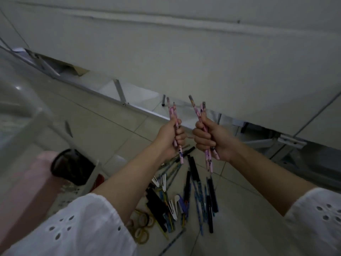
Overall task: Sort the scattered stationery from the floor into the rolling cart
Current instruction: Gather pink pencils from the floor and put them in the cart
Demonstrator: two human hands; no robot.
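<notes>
Both hands are clenched round pink pencils and held up close together, knuckles facing each other but not touching. The left hand [170, 137] grips the left bundle [172, 112] in its fist; the sticks stand nearly upright, their tops above the thumb and their lower ends poking out below the palm. The right hand [212, 139] grips the right bundle [196, 109] the same way, with those pencils fanned a little apart at the top and leaning left.

Directly beneath the hands and forearms, a pile of stationery [187, 183] lies scattered on the tiled floor [103, 111]: blue patterned pencils [198, 197], black pens [212, 195] and small white clips [172, 207]. Several yellowish tape rolls [142, 235] lie at its near left edge, partly hidden by the left white sleeve [83, 224]; the right white sleeve [317, 218] covers the other arm.

At the far left a pale slanted frame [27, 130] fills the edge of the view; it may be the rolling cart, but it is too blurred to be sure. A round black object [73, 167] sits at its foot. A white wall [203, 61] rises behind.
</notes>
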